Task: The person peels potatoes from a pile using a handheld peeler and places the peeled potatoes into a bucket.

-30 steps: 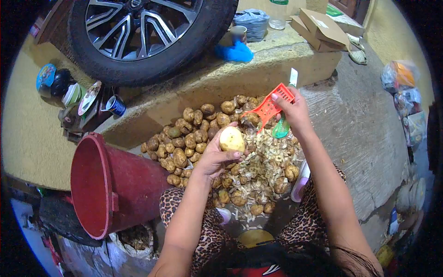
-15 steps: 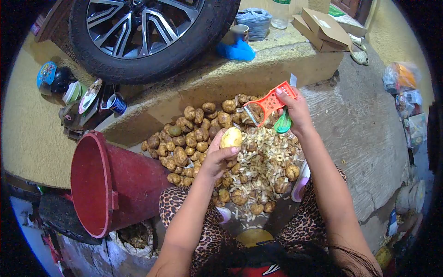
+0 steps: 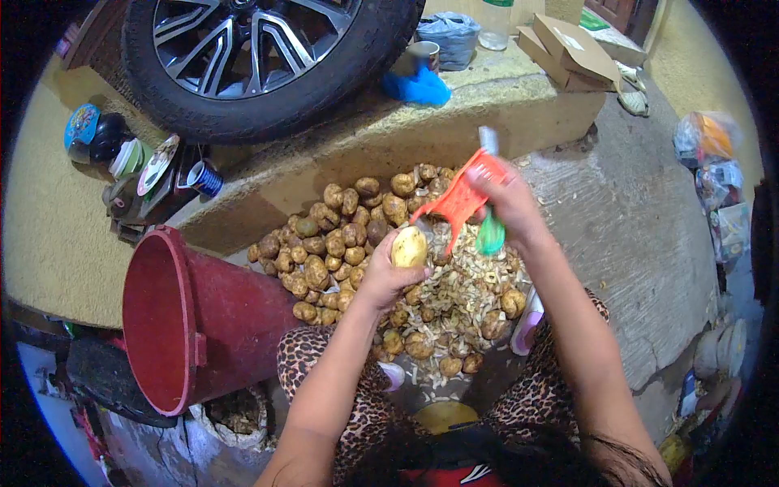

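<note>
A peeled, pale yellow potato [image 3: 410, 247] is gripped in my left hand [image 3: 385, 280], above the heap on the ground. My right hand [image 3: 513, 203] is closed round an orange peeler [image 3: 460, 200], a little blurred by motion, with its head close to the potato but apart from it. Something green [image 3: 490, 233] hangs below the peeler by my right fingers; I cannot make out if it is part of it. Beneath my hands lie unpeeled brown potatoes [image 3: 318, 274] and a spread of pale peelings [image 3: 458, 296].
A red bucket [image 3: 185, 325] lies tipped on its side at the left. Behind the heap runs a concrete step [image 3: 341, 146] bearing a car wheel [image 3: 268, 122], a blue bag [image 3: 449, 40] and cardboard boxes [image 3: 572, 49]. Filled plastic bags [image 3: 707, 138] stand far right.
My right hand has moved left and slightly down, bringing the peeler closer to the potato. The potato is turned more upright in my left hand, which has shifted slightly.
</note>
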`<act>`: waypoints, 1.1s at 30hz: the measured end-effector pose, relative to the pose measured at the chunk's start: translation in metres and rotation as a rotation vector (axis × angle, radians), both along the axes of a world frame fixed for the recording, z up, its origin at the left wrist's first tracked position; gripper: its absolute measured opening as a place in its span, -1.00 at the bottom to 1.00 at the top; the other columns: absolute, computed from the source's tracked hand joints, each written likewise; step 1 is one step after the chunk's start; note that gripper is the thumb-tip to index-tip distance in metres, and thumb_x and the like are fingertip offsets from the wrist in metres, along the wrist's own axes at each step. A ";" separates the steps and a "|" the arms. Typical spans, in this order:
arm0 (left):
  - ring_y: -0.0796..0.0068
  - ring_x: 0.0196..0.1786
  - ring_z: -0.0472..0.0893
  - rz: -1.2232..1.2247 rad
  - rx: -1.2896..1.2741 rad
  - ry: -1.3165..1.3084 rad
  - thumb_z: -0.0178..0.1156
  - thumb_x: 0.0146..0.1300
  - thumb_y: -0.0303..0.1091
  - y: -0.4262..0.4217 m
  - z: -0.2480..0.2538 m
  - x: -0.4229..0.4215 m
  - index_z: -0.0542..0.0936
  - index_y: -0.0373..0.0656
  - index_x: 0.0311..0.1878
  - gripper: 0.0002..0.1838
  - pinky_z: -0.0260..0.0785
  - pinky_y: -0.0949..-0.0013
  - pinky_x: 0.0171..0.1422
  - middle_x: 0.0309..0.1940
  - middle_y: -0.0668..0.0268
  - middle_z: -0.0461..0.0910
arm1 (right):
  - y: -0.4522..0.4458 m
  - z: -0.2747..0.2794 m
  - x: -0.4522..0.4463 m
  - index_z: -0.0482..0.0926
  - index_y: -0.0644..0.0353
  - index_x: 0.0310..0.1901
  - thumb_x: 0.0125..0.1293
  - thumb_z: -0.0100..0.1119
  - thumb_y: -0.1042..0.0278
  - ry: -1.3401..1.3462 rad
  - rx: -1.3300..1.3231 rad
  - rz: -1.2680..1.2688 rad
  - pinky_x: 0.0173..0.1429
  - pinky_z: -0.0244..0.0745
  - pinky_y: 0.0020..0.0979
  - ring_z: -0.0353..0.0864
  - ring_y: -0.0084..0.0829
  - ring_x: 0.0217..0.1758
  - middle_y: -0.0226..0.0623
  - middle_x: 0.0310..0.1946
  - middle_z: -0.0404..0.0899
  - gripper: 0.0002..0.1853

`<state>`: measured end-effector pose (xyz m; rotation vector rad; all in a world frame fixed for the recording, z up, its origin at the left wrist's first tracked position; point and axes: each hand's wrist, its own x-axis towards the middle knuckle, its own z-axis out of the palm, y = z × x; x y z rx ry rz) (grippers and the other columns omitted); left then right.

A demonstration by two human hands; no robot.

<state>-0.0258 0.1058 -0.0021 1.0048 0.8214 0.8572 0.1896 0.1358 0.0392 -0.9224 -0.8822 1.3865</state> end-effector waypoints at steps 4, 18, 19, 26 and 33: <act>0.60 -0.14 0.44 -0.086 0.102 0.015 0.37 -0.37 -0.44 -0.002 0.002 0.000 0.35 -0.18 0.06 -0.24 0.32 0.49 0.00 -0.22 0.44 0.43 | 0.004 -0.010 -0.002 0.45 0.22 -0.31 0.13 0.22 0.30 -0.352 0.087 -0.131 -0.65 0.31 -0.63 0.41 -0.67 -0.68 -0.45 -0.59 0.49 -0.79; 0.58 -0.11 0.44 -0.134 0.275 0.564 0.34 -0.37 -0.48 -0.001 0.011 0.004 0.34 -0.17 0.03 -0.28 0.32 0.47 0.01 -0.17 0.38 0.44 | 0.010 -0.001 0.006 0.47 0.20 -0.37 0.08 0.26 0.33 -0.230 0.005 -0.172 -0.66 0.32 -0.62 0.42 -0.66 -0.71 -0.42 -0.63 0.50 -0.81; 0.58 -0.12 0.44 -0.112 0.280 0.580 0.34 -0.36 -0.48 -0.001 0.011 0.005 0.35 -0.17 0.02 -0.29 0.32 0.47 0.01 -0.18 0.39 0.44 | 0.000 0.001 -0.006 0.48 0.20 -0.37 0.08 0.27 0.33 -0.236 -0.018 -0.096 -0.65 0.32 -0.62 0.42 -0.66 -0.71 -0.43 -0.63 0.50 -0.81; 0.56 -0.21 0.46 -0.116 0.347 0.600 0.27 -0.34 -0.52 -0.001 0.013 0.000 0.36 -0.21 -0.08 -0.41 0.34 0.46 -0.06 -0.27 0.36 0.45 | 0.020 -0.013 0.017 0.48 0.20 -0.36 0.06 0.29 0.26 -0.219 -0.017 -0.277 -0.66 0.31 -0.61 0.40 -0.67 -0.73 -0.43 -0.62 0.50 -0.77; 0.58 -0.17 0.44 -0.130 0.145 0.208 0.29 -0.38 -0.55 -0.003 0.005 -0.009 0.34 -0.18 -0.02 -0.33 0.34 0.47 -0.07 -0.25 0.36 0.44 | 0.025 -0.038 0.010 0.46 0.20 -0.35 0.14 0.21 0.27 -0.556 0.190 -0.322 -0.64 0.33 -0.63 0.42 -0.67 -0.70 -0.42 -0.63 0.50 -0.80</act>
